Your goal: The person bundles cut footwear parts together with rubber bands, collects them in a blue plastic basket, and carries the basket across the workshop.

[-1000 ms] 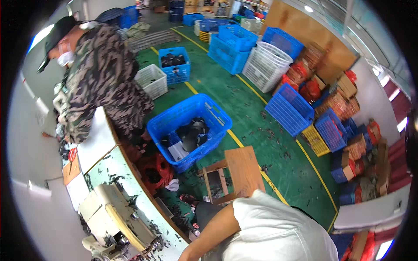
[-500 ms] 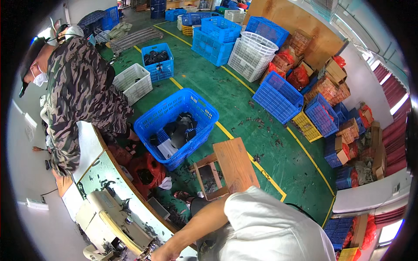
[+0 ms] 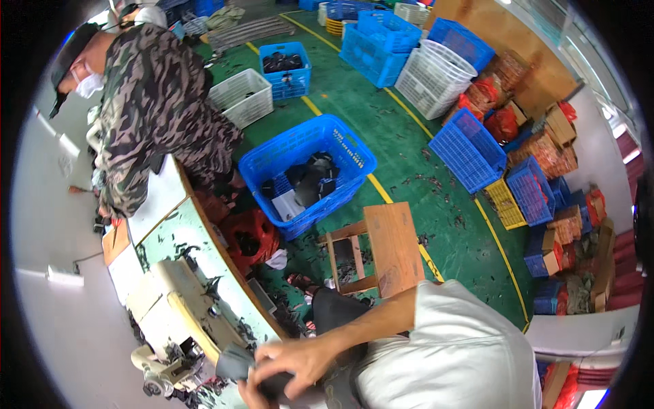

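At the lower edge my right hand point(image 3: 303, 365) curls its fingers over a dark grey-and-black piece point(image 3: 235, 362), cloth-like and blurred by motion. The piece's grey end sticks out past my fingers toward the sewing machine point(image 3: 180, 310), which stands on the worktable just to the left. A few more fingers point(image 3: 251, 394) show beside the piece, partly cut off by the frame; they look like my left hand's, but their grip is not plain. Dark scraps lie around the machine on the pale tabletop point(image 3: 170, 235).
A person in a camouflage top point(image 3: 163, 102) leans over the table's far end. Beside the table stand a red bag point(image 3: 252, 238), a blue basket point(image 3: 248, 167) of dark pieces and a wooden stool point(image 3: 394, 249). Stacked crates point(image 3: 470, 153) line the right side; scraps litter the green floor.
The view has shifted, so the surroundings sit farther right and higher. My right hand has come away from the machine's front, and the dark piece now shows in it.
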A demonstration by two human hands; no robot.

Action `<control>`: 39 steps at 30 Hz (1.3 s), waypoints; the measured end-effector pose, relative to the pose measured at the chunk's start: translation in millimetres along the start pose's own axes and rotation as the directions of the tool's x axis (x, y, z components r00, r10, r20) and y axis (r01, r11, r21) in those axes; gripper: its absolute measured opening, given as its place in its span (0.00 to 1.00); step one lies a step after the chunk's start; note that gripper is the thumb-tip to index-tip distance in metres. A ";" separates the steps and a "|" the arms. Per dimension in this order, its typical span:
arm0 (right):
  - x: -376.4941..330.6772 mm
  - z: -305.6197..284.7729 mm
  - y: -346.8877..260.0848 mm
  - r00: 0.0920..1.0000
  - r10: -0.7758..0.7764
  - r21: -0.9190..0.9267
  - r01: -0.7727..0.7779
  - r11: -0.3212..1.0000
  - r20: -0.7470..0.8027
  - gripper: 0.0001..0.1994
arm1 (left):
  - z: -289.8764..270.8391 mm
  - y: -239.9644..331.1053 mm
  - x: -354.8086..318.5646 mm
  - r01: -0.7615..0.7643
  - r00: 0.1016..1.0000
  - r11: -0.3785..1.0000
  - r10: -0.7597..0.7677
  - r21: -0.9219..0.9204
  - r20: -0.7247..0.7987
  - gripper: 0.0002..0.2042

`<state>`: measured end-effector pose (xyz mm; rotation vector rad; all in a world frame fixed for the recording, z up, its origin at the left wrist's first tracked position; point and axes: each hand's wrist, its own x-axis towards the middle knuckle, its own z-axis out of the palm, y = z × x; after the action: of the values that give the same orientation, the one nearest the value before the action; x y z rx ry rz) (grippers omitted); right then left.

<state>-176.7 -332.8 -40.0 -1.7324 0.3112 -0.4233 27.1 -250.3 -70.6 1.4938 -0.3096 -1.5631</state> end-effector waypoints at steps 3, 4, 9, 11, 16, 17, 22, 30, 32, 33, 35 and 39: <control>-31.3 -2.2 30.1 0.873 0.274 0.132 -0.241 0.962 -0.403 0.41 | 42.1 -7.2 32.7 0.032 0.999 0.985 -0.034 -0.172 -0.010 0.10; -38.7 -23.5 24.4 0.879 0.459 0.459 -0.358 0.813 -0.127 0.41 | 61.0 -6.0 33.9 -0.023 1.000 0.989 0.021 -0.148 -0.013 0.09; -69.5 -68.5 11.4 0.644 0.629 0.748 -0.130 0.651 -0.435 0.29 | 100.3 26.5 0.4 -0.368 0.923 0.927 0.355 0.070 0.148 0.22; -80.7 -102.2 23.4 0.480 0.655 0.740 -0.018 0.672 -0.583 0.24 | 79.4 39.2 -14.8 -0.372 0.921 0.927 0.365 0.037 0.134 0.24; -102.4 -169.0 68.7 0.346 0.516 0.619 0.364 0.696 -0.783 0.21 | 19.8 15.4 -41.9 -0.189 0.979 0.978 0.194 0.090 -0.054 0.21; -89.3 -168.5 48.8 -0.021 0.829 0.789 0.295 0.539 -0.559 0.21 | 2.8 -1.3 -46.2 -0.138 0.988 0.990 0.140 0.037 -0.068 0.20; -27.6 -80.9 5.0 0.789 0.462 0.770 0.022 0.638 -0.406 0.10 | -74.3 -86.8 -74.2 0.040 0.901 0.992 -0.089 -0.123 -0.425 0.15; 28.5 19.6 -115.8 0.976 -0.116 0.563 0.200 0.802 -0.182 0.09 | -240.8 -208.5 -109.2 0.238 0.444 0.874 0.290 0.424 -0.848 0.28; 26.9 19.3 -119.5 0.969 -0.136 0.509 0.225 0.831 -0.208 0.08 | -254.0 -194.2 -91.4 0.323 0.527 0.779 0.324 0.538 -0.786 0.30; 34.1 36.4 -117.6 0.967 -0.152 0.492 0.236 0.838 -0.205 0.08 | -259.3 -189.7 -89.2 0.331 0.559 0.714 0.379 0.617 -0.738 0.30; 37.7 58.4 -118.1 0.965 -0.185 0.444 0.252 0.860 -0.188 0.07 | -273.8 -187.7 -83.8 0.253 0.651 0.694 0.394 0.674 -0.649 0.30; 44.1 72.0 -114.0 0.959 -0.246 0.410 0.283 0.867 -0.142 0.05 | -291.2 -178.7 -72.3 0.537 0.610 0.538 0.284 0.649 -0.740 0.32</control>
<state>-108.0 -265.6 64.3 -1.3264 0.0299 -0.7129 196.5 16.5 -219.1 2.9165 -0.4414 -0.6014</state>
